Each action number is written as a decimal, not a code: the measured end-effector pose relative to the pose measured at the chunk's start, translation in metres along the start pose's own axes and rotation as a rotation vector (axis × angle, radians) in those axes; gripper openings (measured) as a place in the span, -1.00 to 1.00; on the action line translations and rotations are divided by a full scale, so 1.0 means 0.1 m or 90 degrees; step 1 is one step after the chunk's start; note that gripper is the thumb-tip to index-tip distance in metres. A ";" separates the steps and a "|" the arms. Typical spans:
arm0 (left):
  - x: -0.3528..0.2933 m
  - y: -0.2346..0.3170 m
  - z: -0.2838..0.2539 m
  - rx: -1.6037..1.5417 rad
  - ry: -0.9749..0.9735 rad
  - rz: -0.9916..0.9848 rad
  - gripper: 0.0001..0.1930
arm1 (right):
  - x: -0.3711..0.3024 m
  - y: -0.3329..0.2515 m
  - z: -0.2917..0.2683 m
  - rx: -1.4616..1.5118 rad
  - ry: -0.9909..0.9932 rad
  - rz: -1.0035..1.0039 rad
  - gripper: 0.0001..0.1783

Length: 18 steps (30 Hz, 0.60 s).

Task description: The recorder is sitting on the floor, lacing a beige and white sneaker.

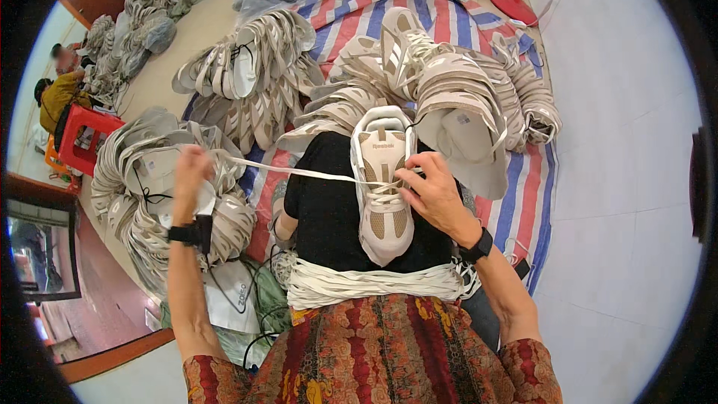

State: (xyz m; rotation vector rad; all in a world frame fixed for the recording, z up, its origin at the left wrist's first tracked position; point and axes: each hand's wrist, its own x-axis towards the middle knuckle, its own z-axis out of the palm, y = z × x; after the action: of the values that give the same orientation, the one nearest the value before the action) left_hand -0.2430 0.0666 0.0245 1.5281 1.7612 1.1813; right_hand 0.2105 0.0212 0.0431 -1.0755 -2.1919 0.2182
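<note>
A beige and white shoe upper (384,236) rests on a black cloth (321,194) over my lap, its toe pointing toward me. White lacing crosses its lower eyelets. From there a pale shoelace (299,172) runs taut to the left. My left hand (193,172), raised and somewhat blurred, is closed on that lace, with its fingertips not clear. At the upper's right eyelet edge, my right hand (434,188) pinches with bent thumb and fingers. A thick bundle of white laces (374,284) lies across my waist.
Stacked uppers (161,172) stand at my left, with more bundles (456,97) ahead on a striped sheet (523,217). Farther left are a red stool (84,138) and a person in yellow (60,97). A red stand base (512,6) sits far right by the white wall (621,179).
</note>
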 end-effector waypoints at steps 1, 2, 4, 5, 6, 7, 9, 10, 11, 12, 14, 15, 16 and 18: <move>-0.05 -0.29 0.06 0.197 -0.081 0.083 -0.73 | 0.05 -0.03 0.03 0.004 0.001 -0.012 -0.73; -0.22 0.12 0.61 0.257 -0.101 0.168 -0.63 | -0.03 0.10 0.05 -0.036 -0.021 -0.036 -0.75; -0.36 0.57 1.09 0.244 -0.127 0.338 -0.57 | -0.05 0.15 0.05 -0.053 -0.036 -0.073 -0.76; -0.44 0.72 1.27 0.185 -0.161 0.344 -0.58 | -0.06 0.11 0.04 0.041 -0.071 -0.024 -0.81; -0.51 0.86 1.44 0.124 -0.194 0.349 -0.60 | -0.06 0.09 0.02 0.133 -0.106 0.026 -0.85; -0.57 0.97 1.57 0.101 -0.241 0.376 -0.66 | -0.06 0.09 -0.01 0.133 -0.107 0.024 -0.85; -0.63 1.09 1.78 0.104 -0.383 0.359 -0.78 | -0.07 0.17 -0.07 0.269 -0.194 0.156 -0.86; -0.63 1.14 1.83 0.134 -0.475 0.314 -0.83 | -0.06 0.20 -0.10 0.284 -0.182 0.227 -0.82; -0.63 1.09 1.88 0.157 -0.444 0.368 -0.89 | -0.03 0.22 -0.15 0.273 -0.228 0.275 -0.82; -0.61 1.09 1.88 0.157 -0.445 0.370 -0.89 | 0.01 0.23 -0.20 0.263 -0.275 0.323 -0.81; -0.58 1.06 1.81 0.040 -0.491 0.250 -0.88 | 0.02 0.19 -0.26 0.288 -0.281 0.285 -0.81; -0.55 1.03 1.74 -0.004 -0.453 0.294 -0.87 | 0.03 0.17 -0.30 0.312 -0.287 0.248 -0.80; -0.52 1.03 1.59 0.014 -0.480 0.256 -0.87 | 0.00 0.25 -0.42 0.277 -0.327 0.234 -0.79; -0.44 0.89 1.10 0.040 -0.536 0.161 -0.86 | -0.12 0.49 -0.99 0.193 -0.425 0.236 -0.77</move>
State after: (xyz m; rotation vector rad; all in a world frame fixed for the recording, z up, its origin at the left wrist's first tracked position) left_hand -0.0964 0.0532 0.0410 1.9349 1.0633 0.4418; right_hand 0.3103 0.0302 0.0914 -1.3531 -2.3725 1.1806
